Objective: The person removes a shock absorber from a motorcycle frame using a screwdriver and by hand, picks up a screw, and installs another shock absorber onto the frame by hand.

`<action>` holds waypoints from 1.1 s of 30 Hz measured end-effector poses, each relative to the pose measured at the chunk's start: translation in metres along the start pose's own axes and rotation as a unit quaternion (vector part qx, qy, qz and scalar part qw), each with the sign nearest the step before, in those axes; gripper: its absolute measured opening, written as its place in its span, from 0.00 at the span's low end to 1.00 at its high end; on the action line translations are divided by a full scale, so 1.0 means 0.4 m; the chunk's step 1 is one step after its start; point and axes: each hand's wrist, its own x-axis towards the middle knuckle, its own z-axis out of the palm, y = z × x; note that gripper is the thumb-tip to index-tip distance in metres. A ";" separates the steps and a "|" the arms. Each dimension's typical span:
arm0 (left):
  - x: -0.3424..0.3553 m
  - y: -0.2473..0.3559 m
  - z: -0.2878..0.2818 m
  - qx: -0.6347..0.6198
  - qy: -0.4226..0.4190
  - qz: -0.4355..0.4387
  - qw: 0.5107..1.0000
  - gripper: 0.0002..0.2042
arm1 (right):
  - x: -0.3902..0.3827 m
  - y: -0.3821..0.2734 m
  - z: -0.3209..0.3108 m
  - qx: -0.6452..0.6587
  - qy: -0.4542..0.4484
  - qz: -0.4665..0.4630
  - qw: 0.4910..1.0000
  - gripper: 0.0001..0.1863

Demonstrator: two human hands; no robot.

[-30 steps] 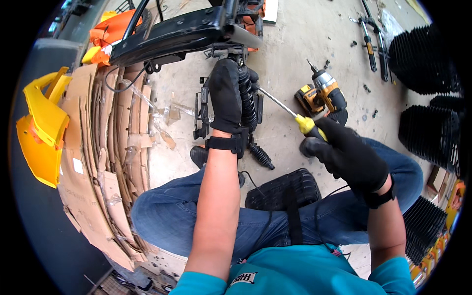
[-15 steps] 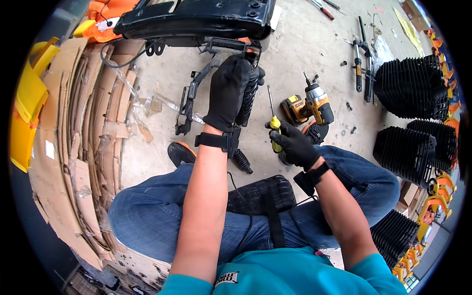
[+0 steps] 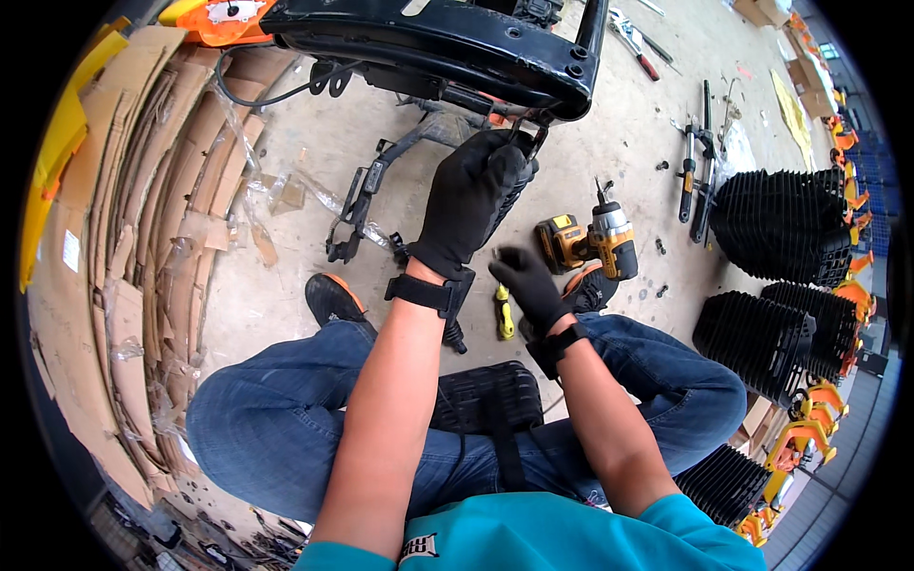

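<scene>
My left hand [image 3: 476,195], in a black glove, is wrapped round a black coil-spring shock absorber [image 3: 507,202]. The shock's upper end meets a fork-shaped bracket [image 3: 530,138] under the black metal frame [image 3: 428,49]. My right hand [image 3: 529,287], also gloved, is low near the floor with its fingers curled. A screwdriver with a yellow handle [image 3: 504,316] sticks out below those fingers, its shaft mostly hidden by the hand. Whether the fingers touch the shaft or hold something small does not show. Partly hidden by my left wrist, a black ribbed part [image 3: 455,336] lies below.
A yellow-and-black cordless driver [image 3: 595,240] stands right of my right hand, by my shoe [image 3: 590,287]. Flattened cardboard [image 3: 143,238] is stacked at left. Black ribbed baskets [image 3: 783,226] and a fork-like part [image 3: 700,171] are at right. Red-handled pliers [image 3: 636,48] lie farther off.
My right hand has moved left and down, and the screwdriver handle is now outside its grip. My left hand stays on the shock absorber. The view has shifted.
</scene>
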 end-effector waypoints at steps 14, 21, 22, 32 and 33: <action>-0.039 0.081 0.055 0.025 0.121 -0.052 0.991 0.12 | 0.019 -0.253 0.067 0.094 0.097 -0.165 0.977 0.31; -0.036 0.070 0.042 0.042 0.134 -0.044 0.989 0.14 | 0.037 -0.218 0.088 0.067 0.108 -0.177 0.976 0.29; -0.036 0.065 0.036 0.046 0.132 -0.041 0.989 0.15 | 0.041 -0.214 0.090 0.059 0.106 -0.182 0.976 0.29; -0.014 0.042 0.022 0.019 0.090 0.030 0.995 0.17 | 0.095 -0.177 0.071 -0.041 0.137 -0.242 0.960 0.27; -0.014 0.041 0.026 0.028 0.084 0.029 0.996 0.17 | 0.102 -0.173 0.064 -0.053 0.140 -0.250 0.957 0.27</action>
